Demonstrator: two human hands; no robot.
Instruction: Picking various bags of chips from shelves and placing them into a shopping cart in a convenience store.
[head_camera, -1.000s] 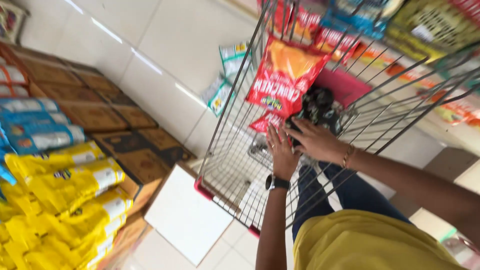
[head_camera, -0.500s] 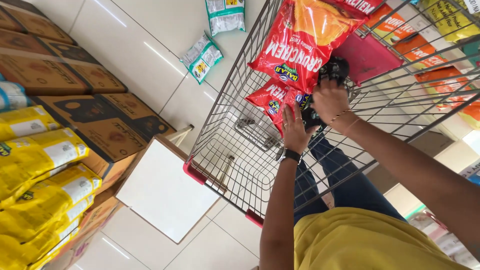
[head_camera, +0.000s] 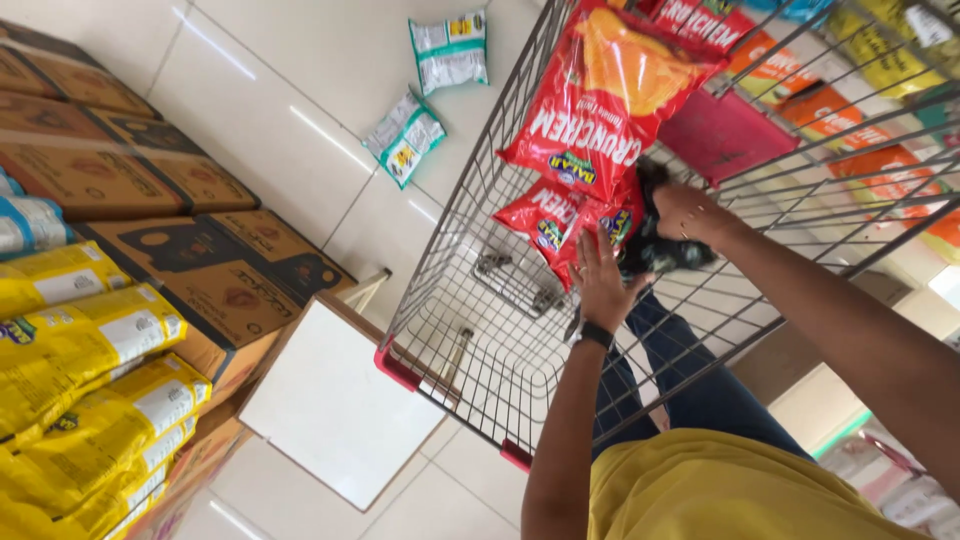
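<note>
Both my hands are inside a wire shopping cart (head_camera: 440, 330). My left hand (head_camera: 603, 280), with a dark watch on the wrist, lies open against a small red snack bag (head_camera: 550, 220). My right hand (head_camera: 690, 215) grips a black crumpled bag (head_camera: 660, 250) beside it. A large red chip bag (head_camera: 600, 100) leans in the cart above the small one. A flat dark red item (head_camera: 720, 135) lies further in the cart.
Two green-and-white snack packets (head_camera: 405, 135) (head_camera: 450, 50) lie on the white tile floor. Brown cartons (head_camera: 200, 250) and yellow bags (head_camera: 80, 350) are stacked at the left. A white board (head_camera: 330, 400) stands beside the cart. Orange packages (head_camera: 870, 170) line the right.
The view has swung down and closer to the cart. My right hand has sunk onto the black bag, and my left hand has slid up against the small red bag.
</note>
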